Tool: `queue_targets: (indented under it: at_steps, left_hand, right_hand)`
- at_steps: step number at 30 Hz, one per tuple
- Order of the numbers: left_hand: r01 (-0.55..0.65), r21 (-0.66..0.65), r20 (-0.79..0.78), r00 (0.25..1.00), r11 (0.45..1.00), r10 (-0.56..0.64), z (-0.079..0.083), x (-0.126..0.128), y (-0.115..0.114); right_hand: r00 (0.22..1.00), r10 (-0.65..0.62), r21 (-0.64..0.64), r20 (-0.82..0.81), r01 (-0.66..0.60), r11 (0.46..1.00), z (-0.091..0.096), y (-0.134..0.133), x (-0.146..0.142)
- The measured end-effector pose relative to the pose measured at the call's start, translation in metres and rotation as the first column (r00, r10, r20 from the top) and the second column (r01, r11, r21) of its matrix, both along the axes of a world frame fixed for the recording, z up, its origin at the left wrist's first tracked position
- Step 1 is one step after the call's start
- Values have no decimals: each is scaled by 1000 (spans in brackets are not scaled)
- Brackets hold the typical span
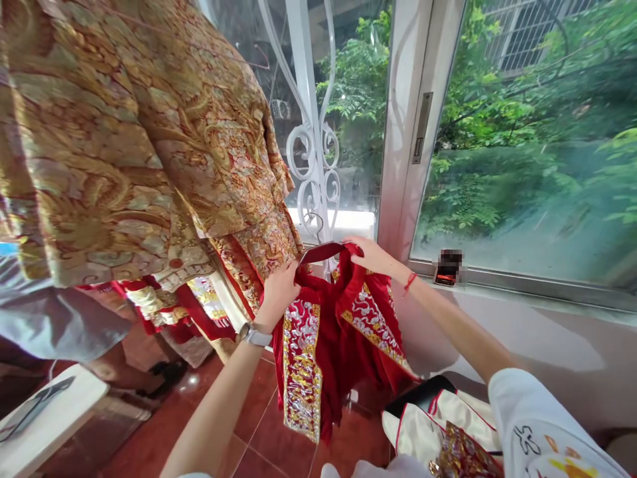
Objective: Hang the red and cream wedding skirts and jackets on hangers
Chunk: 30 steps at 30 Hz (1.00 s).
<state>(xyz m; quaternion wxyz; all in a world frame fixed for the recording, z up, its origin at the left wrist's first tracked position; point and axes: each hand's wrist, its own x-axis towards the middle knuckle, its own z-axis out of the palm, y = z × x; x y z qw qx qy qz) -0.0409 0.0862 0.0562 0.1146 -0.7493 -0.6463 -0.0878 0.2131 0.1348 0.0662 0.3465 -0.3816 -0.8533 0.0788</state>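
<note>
A red garment with silver and gold embroidered front bands hangs on a dark red hanger in front of me. My left hand, with a watch on the wrist, is closed on the garment's left shoulder. My right hand, with a red cord on the wrist, grips the right shoulder by the hanger's end. The hanger's metal hook sits near the white scrolled window grille.
A large gold and red brocade robe hangs at the left, close beside the red garment. A window sill runs along the right with a small dark object on it. White and red embroidered cloth lies below. The floor is red tile.
</note>
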Motion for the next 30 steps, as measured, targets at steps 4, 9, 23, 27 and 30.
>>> queue_targets:
  at_steps: [4,9,23,27,30]
  left_hand:
    - [-14,121,220,975,993,-13,-25,0,-3]
    - [3,297,515,841,955,-163,-82,3,-23]
    - [-112,415,839,432,903,-332,-186,-12,-86]
    - [-280,211,974,145,936,-176,-245,7,-125]
    - [-153,-45,992,-121,987,26,-271,24,-131]
  right_hand:
    - [979,-85,16,187,84,996,-21,-20,19]
    - [932,-360,142,-27,360,922,-62,-62,-18]
    - [828,-346,-361,-441,190,913,-245,-135,-111]
    - [780,-387,-420,-491,177,890,-271,-166,-90]
    - [847,-305,-560,-434,11,829,-277,-172,-82]
